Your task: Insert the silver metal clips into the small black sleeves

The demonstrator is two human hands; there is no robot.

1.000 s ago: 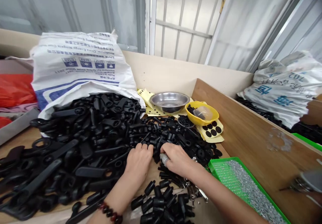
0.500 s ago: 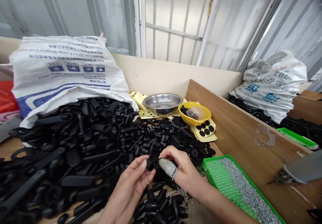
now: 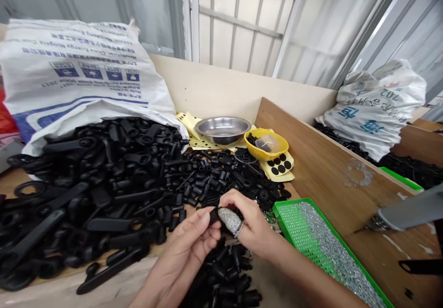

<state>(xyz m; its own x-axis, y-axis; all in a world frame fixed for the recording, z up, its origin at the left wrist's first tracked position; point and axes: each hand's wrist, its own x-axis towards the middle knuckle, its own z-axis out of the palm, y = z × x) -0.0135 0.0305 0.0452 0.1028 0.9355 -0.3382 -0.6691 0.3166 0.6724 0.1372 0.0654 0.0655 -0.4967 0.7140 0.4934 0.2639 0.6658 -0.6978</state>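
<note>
so, my left hand (image 3: 197,234) and right hand (image 3: 251,222) are both pinching a small black plastic piece (image 3: 214,215) between fingertips.

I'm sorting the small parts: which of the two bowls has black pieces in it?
The yellow bowl, with black pieces at its left side. The other, the steel bowl, stands farther left.

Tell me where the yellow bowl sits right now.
In the head view, the yellow bowl sits right of centre, just right of the steel dish and beyond the green tray, near the wooden divider.
</note>
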